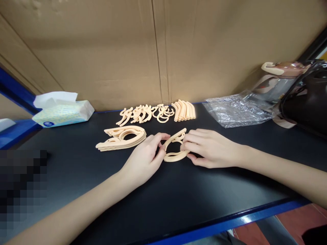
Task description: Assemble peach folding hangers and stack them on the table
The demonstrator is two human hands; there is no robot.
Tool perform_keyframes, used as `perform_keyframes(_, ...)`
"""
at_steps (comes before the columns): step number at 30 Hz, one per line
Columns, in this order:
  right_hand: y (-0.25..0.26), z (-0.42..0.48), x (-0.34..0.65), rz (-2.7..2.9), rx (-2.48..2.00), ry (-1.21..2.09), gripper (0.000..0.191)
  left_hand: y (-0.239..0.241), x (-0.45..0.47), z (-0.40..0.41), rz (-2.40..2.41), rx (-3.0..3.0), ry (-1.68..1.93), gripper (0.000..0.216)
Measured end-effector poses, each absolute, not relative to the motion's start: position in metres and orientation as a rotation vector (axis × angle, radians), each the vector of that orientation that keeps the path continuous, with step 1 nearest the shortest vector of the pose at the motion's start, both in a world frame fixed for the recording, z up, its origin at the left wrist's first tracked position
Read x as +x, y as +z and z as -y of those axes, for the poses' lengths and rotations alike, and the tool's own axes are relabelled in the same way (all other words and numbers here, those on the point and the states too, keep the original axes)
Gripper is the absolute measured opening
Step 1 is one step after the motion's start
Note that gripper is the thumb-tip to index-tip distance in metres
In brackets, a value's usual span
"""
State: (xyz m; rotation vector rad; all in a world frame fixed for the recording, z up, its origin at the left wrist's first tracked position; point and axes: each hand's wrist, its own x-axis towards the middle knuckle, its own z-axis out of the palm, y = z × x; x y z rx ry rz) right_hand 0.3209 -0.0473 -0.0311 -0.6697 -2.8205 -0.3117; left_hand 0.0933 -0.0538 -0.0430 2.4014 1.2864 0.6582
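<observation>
My left hand point(143, 157) pinches the left side of a cream plastic folding hanger point(175, 158), its thumb and fingers at the curved edge. From the other side my right hand point(212, 148) grips the same hanger, its fingers curled over the right part and hiding it. The hanger is folded into a loop, close above or on the black table point(163, 200); I cannot tell which. Left of it lies a stack of similar folded hangers point(135, 144). Behind are loose hooks point(162, 119), short curved pieces point(141, 114) and a row of bent arm pieces point(184, 110).
A tissue pack point(65, 114) sits at the back left. Crumpled clear plastic point(240, 110), a drinking bottle point(278, 83) and a dark bag point(306, 98) are at the right. A cardboard wall point(114, 58) rises behind the table; a blue edge point(245, 217) runs along its front.
</observation>
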Motion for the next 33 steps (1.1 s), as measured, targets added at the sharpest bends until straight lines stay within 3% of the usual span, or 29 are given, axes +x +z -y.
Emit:
perform_keyframes(7, -0.0298, 0.0456, 0.3224, 2.842, -0.734, -0.288, 0.019, -0.0477, 0.0910, 0.0470, -1.278, 2.507, 0.664, 0.039)
perform_keyframes(18, -0.0312, 0.0404, 0.3261, 2.793, -0.792, -0.181, 0.028, -0.0503, 0.0928, 0.0474, -1.231, 2.576, 0.681, 0.027)
perform_keyframes(33, -0.0283, 0.0432, 0.3262, 2.734, -0.835, -0.027, 0.018, -0.0471, 0.0945, 0.0499, -1.108, 2.623, 0.619, 0.038)
